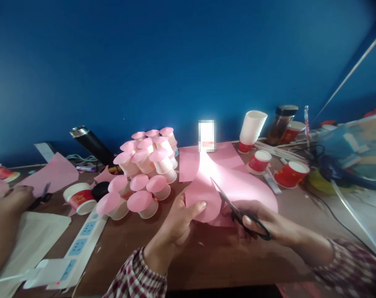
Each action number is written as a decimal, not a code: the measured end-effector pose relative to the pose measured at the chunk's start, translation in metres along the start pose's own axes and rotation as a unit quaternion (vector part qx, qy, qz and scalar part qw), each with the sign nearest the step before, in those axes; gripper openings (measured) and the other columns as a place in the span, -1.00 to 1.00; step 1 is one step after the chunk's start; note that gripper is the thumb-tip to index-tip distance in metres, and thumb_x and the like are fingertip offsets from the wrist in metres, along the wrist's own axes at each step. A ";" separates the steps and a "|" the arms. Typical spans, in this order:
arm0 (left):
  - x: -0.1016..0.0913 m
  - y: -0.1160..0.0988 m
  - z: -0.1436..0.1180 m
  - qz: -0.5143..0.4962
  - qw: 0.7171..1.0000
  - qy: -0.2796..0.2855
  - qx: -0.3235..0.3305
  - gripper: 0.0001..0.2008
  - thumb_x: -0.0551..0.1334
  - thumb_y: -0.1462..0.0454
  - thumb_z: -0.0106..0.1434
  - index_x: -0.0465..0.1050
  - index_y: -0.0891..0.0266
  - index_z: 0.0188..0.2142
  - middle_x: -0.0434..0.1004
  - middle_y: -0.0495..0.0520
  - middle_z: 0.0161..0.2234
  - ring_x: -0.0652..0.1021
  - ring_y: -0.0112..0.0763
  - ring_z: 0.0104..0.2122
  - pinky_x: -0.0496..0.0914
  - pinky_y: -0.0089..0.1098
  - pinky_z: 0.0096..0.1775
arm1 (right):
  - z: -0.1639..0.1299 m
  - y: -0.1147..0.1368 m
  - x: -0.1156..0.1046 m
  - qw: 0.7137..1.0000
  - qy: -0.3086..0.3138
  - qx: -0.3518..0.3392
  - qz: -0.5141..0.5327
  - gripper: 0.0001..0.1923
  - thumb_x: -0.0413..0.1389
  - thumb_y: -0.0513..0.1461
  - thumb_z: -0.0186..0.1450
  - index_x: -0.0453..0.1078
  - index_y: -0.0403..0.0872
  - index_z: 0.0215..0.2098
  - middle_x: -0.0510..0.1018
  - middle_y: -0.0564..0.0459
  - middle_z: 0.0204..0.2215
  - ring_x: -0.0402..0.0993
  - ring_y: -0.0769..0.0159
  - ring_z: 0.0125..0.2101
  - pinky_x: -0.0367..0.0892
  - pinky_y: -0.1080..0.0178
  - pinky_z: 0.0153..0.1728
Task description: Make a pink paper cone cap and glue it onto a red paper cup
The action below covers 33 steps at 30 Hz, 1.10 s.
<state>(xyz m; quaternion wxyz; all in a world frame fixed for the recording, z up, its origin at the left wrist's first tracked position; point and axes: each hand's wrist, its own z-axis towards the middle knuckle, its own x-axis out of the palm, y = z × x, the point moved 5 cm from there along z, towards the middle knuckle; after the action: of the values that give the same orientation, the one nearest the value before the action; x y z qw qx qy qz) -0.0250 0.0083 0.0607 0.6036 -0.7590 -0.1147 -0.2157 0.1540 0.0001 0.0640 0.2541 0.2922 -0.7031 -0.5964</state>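
Note:
Pinched between the thumb and fingers of my left hand [177, 219] is a piece of pink paper [211, 207] with a rounded lower edge. My right hand [262, 223] grips a pair of black-handled scissors [226, 200], fingers in the loops. The blades point up and left, lying at the right side of the pink paper. Whether they are parted is hard to make out. A larger curved pink sheet [252, 190] extends behind and to the right of the scissors, washed out by bright light near its middle. Farther back lies a flat pink sheet [188, 161].
Several paper cups with pink paper tops [144, 155] stand left of my hands. A power strip [79, 244] lies front left, near another person's hand [12, 198]. Red cups [291, 174], a stack of white cups [252, 126] and cables are on the right. A blue wall [175, 74] rises behind.

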 end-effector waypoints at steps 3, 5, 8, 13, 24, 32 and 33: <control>0.005 0.003 -0.001 -0.030 0.999 0.015 -0.018 -0.59 0.34 0.31 0.03 0.44 0.30 -0.09 0.56 0.17 -0.21 0.54 -0.16 -0.20 0.40 -0.23 -0.12 | -0.003 -0.004 -0.002 1.000 -0.020 -0.009 -0.018 -0.51 0.07 0.04 0.25 0.35 -0.16 -0.03 0.42 0.06 -0.52 0.32 0.41 -0.53 0.23 0.39 -0.54; 0.008 0.006 -0.002 -0.053 0.998 0.027 -0.031 -0.60 0.33 0.31 0.04 0.43 0.30 -0.08 0.56 0.18 -0.20 0.54 -0.15 -0.19 0.40 -0.23 -0.13 | -0.004 -0.004 -0.003 0.999 -0.029 -0.021 -0.032 -0.52 0.08 0.01 0.25 0.36 -0.16 -0.02 0.41 0.06 -0.48 0.31 0.42 -0.52 0.25 0.38 -0.51; 0.010 0.011 -0.002 -0.082 0.995 0.034 -0.048 -0.58 0.31 0.31 0.07 0.41 0.30 -0.04 0.55 0.20 -0.18 0.53 -0.12 -0.17 0.40 -0.21 -0.12 | -0.004 -0.003 -0.003 0.997 -0.036 -0.031 -0.064 -0.55 0.09 -0.03 0.26 0.36 -0.15 -0.01 0.43 0.02 -0.39 0.31 0.39 -0.46 0.27 0.36 -0.46; 0.010 0.019 -0.003 -0.108 0.992 0.027 -0.052 -0.52 0.31 0.33 0.06 0.37 0.33 0.01 0.54 0.24 -0.17 0.52 -0.09 -0.14 0.39 -0.19 -0.11 | -0.006 -0.006 -0.005 0.990 -0.054 -0.029 -0.124 -0.56 0.09 -0.05 0.26 0.37 -0.15 -0.01 0.46 0.00 -0.37 0.32 0.35 -0.40 0.26 0.35 -0.41; 0.007 0.025 -0.002 -0.105 0.992 0.021 -0.066 -0.52 0.30 0.35 0.08 0.35 0.33 0.02 0.55 0.21 -0.20 0.53 -0.15 -0.17 0.37 -0.24 -0.12 | -0.008 -0.005 -0.005 0.988 -0.062 -0.007 -0.139 -0.60 0.10 -0.10 0.25 0.40 -0.17 -0.04 0.54 -0.05 -0.26 0.45 0.23 -0.28 0.36 0.30 -0.31; 0.003 0.024 -0.003 -0.072 0.996 0.021 -0.043 -0.46 0.31 0.36 0.07 0.29 0.29 0.07 0.54 0.21 -0.21 0.54 -0.20 -0.23 0.38 -0.26 -0.17 | -0.009 -0.018 -0.009 0.989 -0.064 0.026 -0.130 -0.56 0.12 -0.06 0.23 0.41 -0.13 -0.01 0.55 -0.07 -0.24 0.45 0.17 -0.24 0.38 0.25 -0.27; 0.003 0.023 -0.002 -0.068 0.997 0.027 -0.039 -0.45 0.32 0.36 0.07 0.29 0.29 0.07 0.54 0.21 -0.21 0.54 -0.21 -0.23 0.38 -0.27 -0.17 | -0.010 -0.021 -0.009 0.988 -0.067 0.033 -0.132 -0.57 0.12 -0.06 0.23 0.42 -0.14 -0.02 0.55 -0.05 -0.30 0.45 0.23 -0.31 0.38 0.29 -0.34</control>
<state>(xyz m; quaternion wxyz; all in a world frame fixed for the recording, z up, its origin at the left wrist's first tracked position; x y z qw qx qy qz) -0.0125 0.0002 0.0429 0.5600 -0.7666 -0.1412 -0.2806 0.1696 -0.0024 0.0451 0.1156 0.3497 -0.6934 -0.6193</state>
